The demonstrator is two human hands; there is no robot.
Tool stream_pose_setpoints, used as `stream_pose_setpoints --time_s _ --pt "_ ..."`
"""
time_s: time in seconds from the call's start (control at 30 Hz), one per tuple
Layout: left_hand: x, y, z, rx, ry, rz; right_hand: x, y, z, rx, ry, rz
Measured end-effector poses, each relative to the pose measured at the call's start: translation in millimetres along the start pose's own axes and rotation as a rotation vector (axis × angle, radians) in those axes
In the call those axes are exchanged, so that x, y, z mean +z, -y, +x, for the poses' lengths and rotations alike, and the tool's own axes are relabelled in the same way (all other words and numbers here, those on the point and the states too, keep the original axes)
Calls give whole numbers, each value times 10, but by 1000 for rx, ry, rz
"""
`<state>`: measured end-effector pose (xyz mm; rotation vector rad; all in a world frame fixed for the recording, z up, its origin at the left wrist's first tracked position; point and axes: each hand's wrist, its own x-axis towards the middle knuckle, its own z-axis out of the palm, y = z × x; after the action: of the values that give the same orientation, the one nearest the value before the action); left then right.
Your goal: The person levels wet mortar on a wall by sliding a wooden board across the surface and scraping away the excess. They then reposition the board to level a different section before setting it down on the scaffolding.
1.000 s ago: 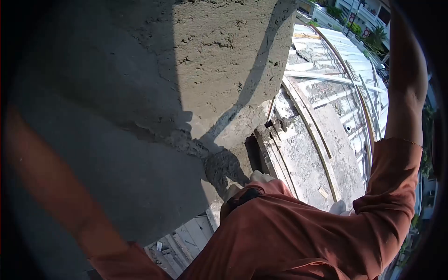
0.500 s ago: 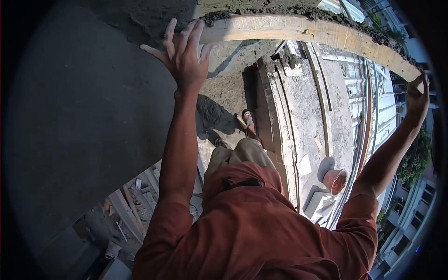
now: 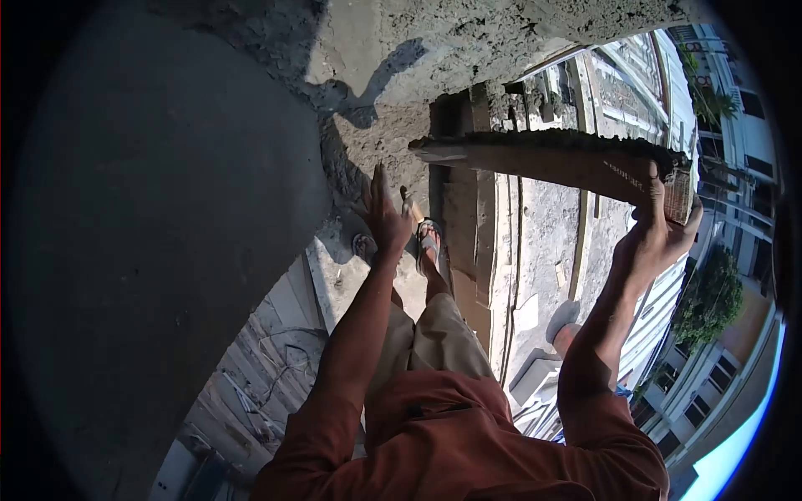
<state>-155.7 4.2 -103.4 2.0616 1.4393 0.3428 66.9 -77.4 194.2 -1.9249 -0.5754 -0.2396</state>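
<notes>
In the head view, my right hand (image 3: 660,224) grips the right end of a long wooden board (image 3: 551,167). Wet dark mortar (image 3: 576,139) clings in a ragged strip along the board's upper edge. Its far left end hangs free, above the ledge side. My left hand (image 3: 387,215) is apart from the board, below and left of that end, its fingers stretched out and nothing in them. Rough grey mortar covers the wall (image 3: 493,54) beyond, while a smooth grey plastered surface (image 3: 167,184) fills the left side.
Planks lie along a mortar-spattered platform (image 3: 547,234) to the right. A reddish bucket (image 3: 565,338) stands on it, partly behind my right arm. My sandalled feet (image 3: 428,242) stand on a dusty floor. Loose timber and debris (image 3: 251,376) lie at lower left; buildings (image 3: 718,376) rise beyond.
The board has come away from the wall and down, its left end swinging nearer. My left hand has let go of that end and lowered. My right hand still holds the other end.
</notes>
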Motion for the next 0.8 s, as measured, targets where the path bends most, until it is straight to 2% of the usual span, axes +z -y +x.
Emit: stream_pose_setpoints --time_s 0.03,0.07,0.1,0.17,0.2,0.23,0.27,0.33,0.4,0.43,0.47,0.53,0.57,0.63,0.67,0.7,0.73,0.77,0.8 --pt "189 335 -271 -59 52 20 446 -326 -274 -39 22 187" --pt "322 665 -595 -120 126 -14 752 -1029 -507 -47 96 231" --pt "405 941 -904 -182 188 -48 1007 -1599 -839 -131 174 -52" --pt "455 1415 -1557 -376 311 33 1388 -2293 -1343 -172 265 -386" --pt "425 1614 -1839 -500 371 -23 1530 -2317 -1358 -232 255 -330" --pt "319 1658 -2024 -613 403 36 1610 -2389 -1305 -171 334 -216" --pt "343 1844 -2264 -666 380 -10 1561 -2282 -1261 -116 387 -187" --pt "159 1781 -2375 -721 432 6 1465 -2153 -1192 -59 426 -160" --pt "207 1925 -2459 -720 406 -175 1367 -2117 -1146 -206 306 -129" --pt "117 1800 -2329 -724 433 -174 1253 -1676 -1077 -16 328 -90" --pt "26 1677 -2201 -733 440 -229 1157 -1582 -1057 -97 287 -194" --pt "94 1743 -2074 -665 391 -425 1155 -1828 -1273 -115 171 -110" --pt "-4 1575 -1911 -628 381 -441 1197 -2130 -1387 -198 243 -271" --pt "-81 1470 -1731 -585 383 -555 1174 -1893 -1272 123 541 -279" --pt "-123 1406 -1613 -571 377 -621 1140 -1772 -1152 276 653 -462" --pt "-197 1367 -1550 -545 384 -627 1096 -1798 -1159 157 475 -313" --pt "-257 1354 -1477 -509 389 -633 1072 -1526 -1057 33 287 -165" --pt "-338 1327 -1397 -488 415 -584 895 -1230 -951 135 239 -6" --pt "-365 1371 -1374 -483 404 -570 710 -881 -849 98 151 48"
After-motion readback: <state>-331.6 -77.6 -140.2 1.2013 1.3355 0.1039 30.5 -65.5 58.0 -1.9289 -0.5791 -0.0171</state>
